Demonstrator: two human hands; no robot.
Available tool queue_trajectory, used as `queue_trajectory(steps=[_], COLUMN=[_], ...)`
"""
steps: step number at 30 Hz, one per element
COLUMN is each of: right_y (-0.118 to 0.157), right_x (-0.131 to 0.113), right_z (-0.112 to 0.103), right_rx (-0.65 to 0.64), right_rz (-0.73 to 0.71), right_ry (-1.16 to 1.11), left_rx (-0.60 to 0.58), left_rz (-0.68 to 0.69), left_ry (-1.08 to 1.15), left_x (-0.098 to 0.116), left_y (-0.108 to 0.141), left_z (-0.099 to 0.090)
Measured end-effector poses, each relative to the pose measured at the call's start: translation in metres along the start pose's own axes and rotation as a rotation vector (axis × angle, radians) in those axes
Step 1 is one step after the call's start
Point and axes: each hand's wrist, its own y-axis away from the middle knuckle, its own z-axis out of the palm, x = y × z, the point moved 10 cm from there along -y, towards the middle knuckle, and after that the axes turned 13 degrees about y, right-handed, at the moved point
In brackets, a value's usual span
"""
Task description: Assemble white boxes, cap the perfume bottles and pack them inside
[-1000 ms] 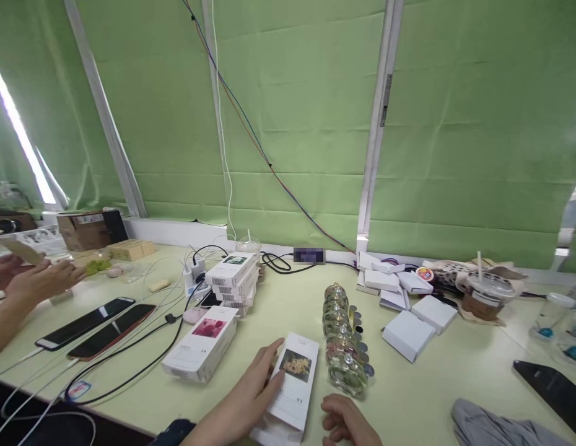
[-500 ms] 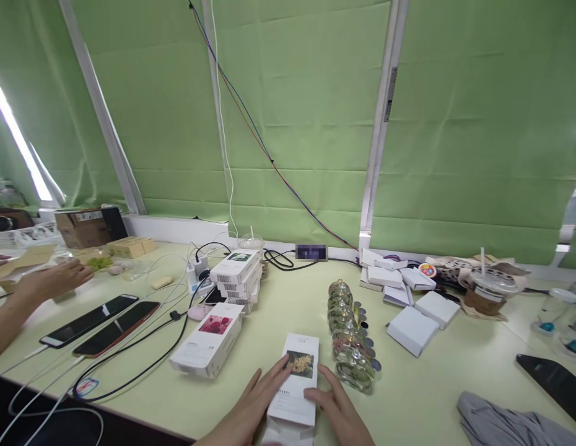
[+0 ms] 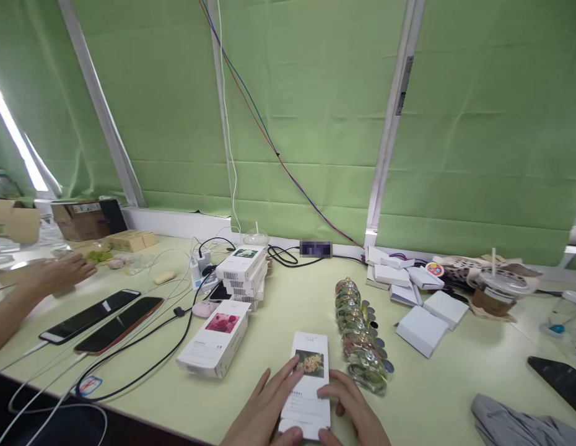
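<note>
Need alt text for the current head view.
The left hand and right hand touch a white box with a flower picture on a pale table. A row of shiny clear items is right of it, a pink-pictured box left.

Head view, forward-down over table (image 3: 297,297)

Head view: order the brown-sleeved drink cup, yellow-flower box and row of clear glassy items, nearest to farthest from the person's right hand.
From the right hand:
1. Yellow-flower box: touching it, on its left.
2. Row of clear glassy items: just beyond it.
3. Brown-sleeved drink cup: far back, right.
</note>
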Motion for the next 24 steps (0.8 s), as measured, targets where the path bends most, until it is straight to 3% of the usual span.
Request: queue_trajectory(steps=[14, 18, 24], right_y=[0.000, 0.000, 0.003], right_x=[0.001, -0.001, 0.003], right_z=[0.000, -0.003, -0.003], right_rx=[0.000, 0.053, 0.142], right_rz=[0.035, 0.031, 0.020], right_ry=[0.053, 0.094, 0.060], left_rx=[-0.027, -0.040, 0.039], left_rz=[-0.019, -0.010, 0.001], left_ry=[0.019, 0.029, 0.062], left_x=[-0.009, -0.011, -0.016], left_y=[0.001, 0.001, 0.000], left_z=[0.008, 0.009, 0.008])
